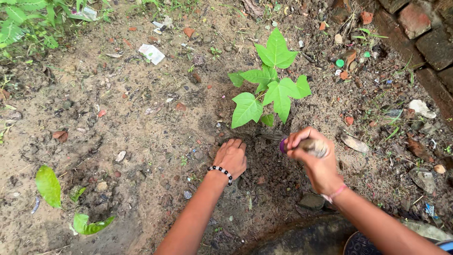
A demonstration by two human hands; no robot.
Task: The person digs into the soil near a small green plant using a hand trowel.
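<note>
1. Brown, loose soil [269, 165] dug up at the foot of a green seedling [271, 85].
2. Left hand [231, 157] pressed palm-down on the soil, fingers together and flat, holding nothing; beaded bracelet [221, 172] at the wrist.
3. Right hand [317, 160] closed in a fist round a tool handle [309, 145], purple at its end, just right of the seedling's base; working end hidden.
4. Smaller leafy plant [52, 189] well apart at lower left; bricks [424, 33] at upper right.
</note>
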